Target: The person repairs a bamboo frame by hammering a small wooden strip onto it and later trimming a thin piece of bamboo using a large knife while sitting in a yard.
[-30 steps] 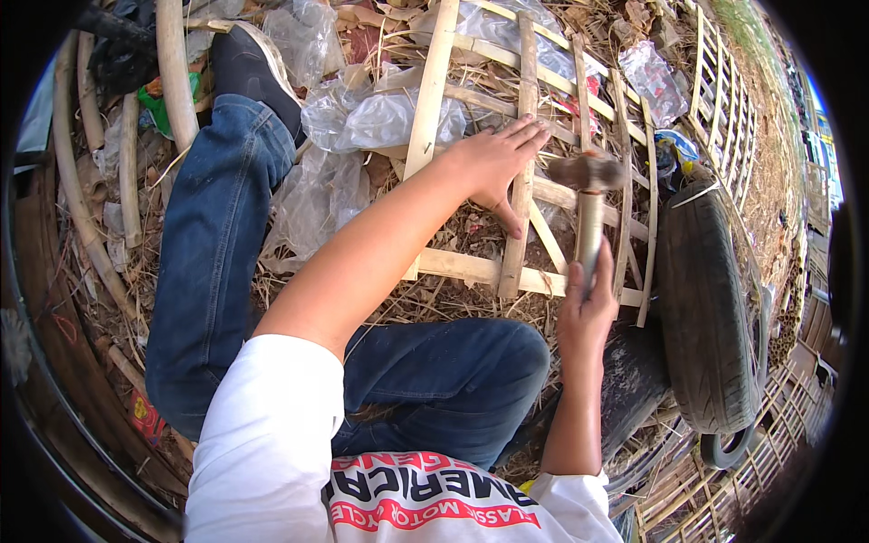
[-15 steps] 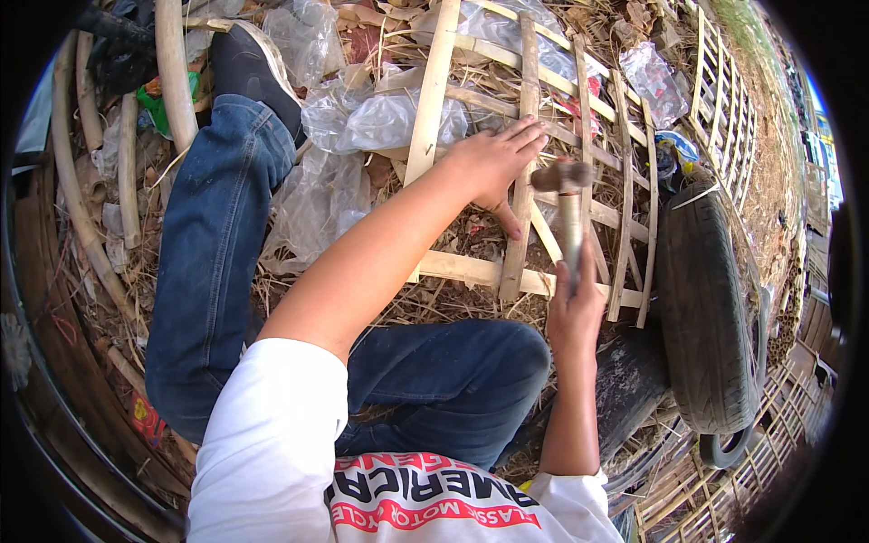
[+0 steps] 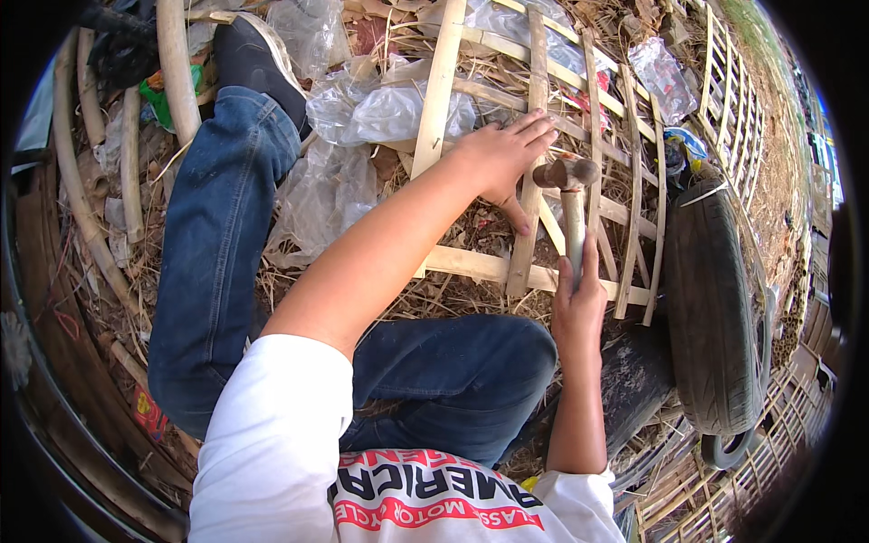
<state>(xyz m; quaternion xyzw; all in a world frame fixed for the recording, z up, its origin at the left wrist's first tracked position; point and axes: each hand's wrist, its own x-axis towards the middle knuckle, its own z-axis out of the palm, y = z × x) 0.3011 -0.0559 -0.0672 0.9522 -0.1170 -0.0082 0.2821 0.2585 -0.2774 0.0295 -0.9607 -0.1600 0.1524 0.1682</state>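
Lattice: a see-through grid of pale, flat slats (image 3: pixel 596 122), bamboo by the look of them, lies on littered ground ahead of your bent knee (image 3: pixel 534 353).
Left hand: your left hand (image 3: pixel 502 158) lies over one upright slat (image 3: pixel 520 258), fingers reaching past its far edge and only slightly apart, thumb spread well away toward you.
Right hand: your right hand (image 3: pixel 579 303) has its fingers closed around the lower handle of a hammer (image 3: pixel 574 222), index finger along the shaft; its head is just beside your left fingertips.
Slat handling: likely light, stiff along its length, springy across, and apt to split near the ends; edges may be rough. A flat palm near a crossing looks the safest hold.
Hammer handling: probably head-heavy, with a smooth shaft that could slip; the low grip suits it.
Around: crumpled clear plastic (image 3: pixel 326 199) lies left of the lattice, a black tyre (image 3: pixel 720 308) to its right.
Hidden: your left hand covers part of its slat, and your right hides the handle's end. The lattice runs off the top. You cannot tell whether the hammer head touches wood, or whether nails are there.
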